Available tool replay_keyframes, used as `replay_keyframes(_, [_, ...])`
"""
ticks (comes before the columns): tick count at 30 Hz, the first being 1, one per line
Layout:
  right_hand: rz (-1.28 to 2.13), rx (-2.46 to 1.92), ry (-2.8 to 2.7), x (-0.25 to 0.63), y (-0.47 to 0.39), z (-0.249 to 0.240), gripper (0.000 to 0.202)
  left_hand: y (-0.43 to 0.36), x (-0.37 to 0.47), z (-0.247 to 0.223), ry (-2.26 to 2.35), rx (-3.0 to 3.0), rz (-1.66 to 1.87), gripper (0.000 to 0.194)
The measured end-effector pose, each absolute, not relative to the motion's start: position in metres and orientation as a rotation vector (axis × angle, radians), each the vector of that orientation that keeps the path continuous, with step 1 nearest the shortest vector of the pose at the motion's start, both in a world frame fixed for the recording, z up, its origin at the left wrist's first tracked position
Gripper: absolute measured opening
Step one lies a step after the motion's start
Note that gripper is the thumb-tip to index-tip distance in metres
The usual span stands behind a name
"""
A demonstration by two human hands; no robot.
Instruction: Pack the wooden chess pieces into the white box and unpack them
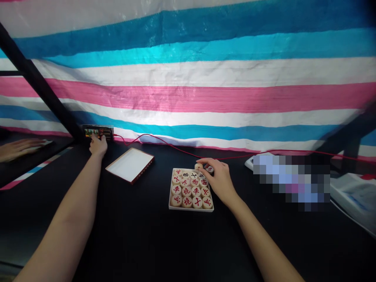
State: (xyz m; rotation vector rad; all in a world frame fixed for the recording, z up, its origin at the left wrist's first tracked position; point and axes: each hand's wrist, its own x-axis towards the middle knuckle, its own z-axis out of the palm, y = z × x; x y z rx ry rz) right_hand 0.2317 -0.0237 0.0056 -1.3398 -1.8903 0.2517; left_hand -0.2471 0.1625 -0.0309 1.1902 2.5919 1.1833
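Black tabletop (pixel 164 243), right hand (pixel 217 175) pinching round piece (pixel 198 167), left hand (pixel 98 145) fingers apart on phone (pixel 108 133), striped sheeting (pixel 188 96).

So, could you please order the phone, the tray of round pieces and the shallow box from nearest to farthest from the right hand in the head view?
1. The tray of round pieces, just left of the right hand.
2. The shallow box, farther left, between tray and phone.
3. The phone, farthest left, at the left hand.
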Motion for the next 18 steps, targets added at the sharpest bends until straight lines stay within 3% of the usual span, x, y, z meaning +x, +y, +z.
replay_keyframes(13, [0.336,-1.273,-1.585,0.258,-0.011,-0.001,0.025,0.123,-0.223,-0.020,2.584,1.085,1.718,0.036])
replay_keyframes(18, [0.310,-1.310,-1.507,0.274,-0.006,-0.009,0.025,0.090,-0.198,-0.011,2.510,1.054,2.036,0.037])
